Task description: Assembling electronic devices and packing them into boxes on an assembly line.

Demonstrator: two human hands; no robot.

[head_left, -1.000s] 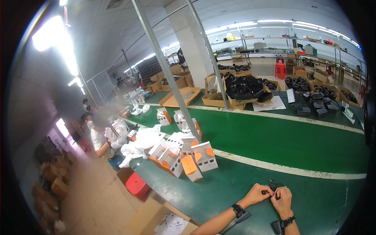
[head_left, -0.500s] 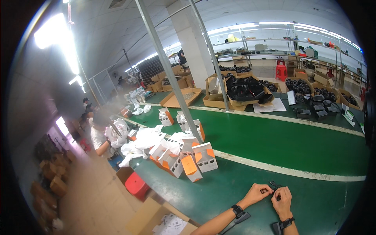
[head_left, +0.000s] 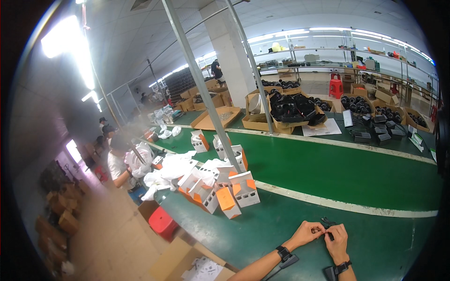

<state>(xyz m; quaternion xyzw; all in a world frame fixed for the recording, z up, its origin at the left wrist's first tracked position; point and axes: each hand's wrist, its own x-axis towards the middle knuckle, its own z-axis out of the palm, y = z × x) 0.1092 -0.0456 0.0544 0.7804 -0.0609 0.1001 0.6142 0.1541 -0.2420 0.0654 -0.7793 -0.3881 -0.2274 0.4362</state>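
Close together above the green table, my two hands meet at their fingertips. My left hand (head_left: pixel 309 232) is closed in a pinch, its fingertips against those of my right hand (head_left: pixel 336 238), which is closed too with its fingers bent downward. Just beyond the fingertips shows a small dark bundle that looks like a black cable (head_left: pixel 327 221); the fingers cover part of it. Each wrist wears a black strap with a small dark device.
Open white-and-orange boxes (head_left: pixel 245 191) and white bags (head_left: pixel 161 177) stand left of my hands. A red stool (head_left: pixel 163 223) and a carton of papers (head_left: pixel 176 258) lie lower left. A metal post (head_left: pixel 205 89) rises from the table. A person (head_left: pixel 117 166) works at far left.
My hands stay in nearly the same place, with fingertips drawn slightly closer together. The dark bundle shows a little differently behind them.
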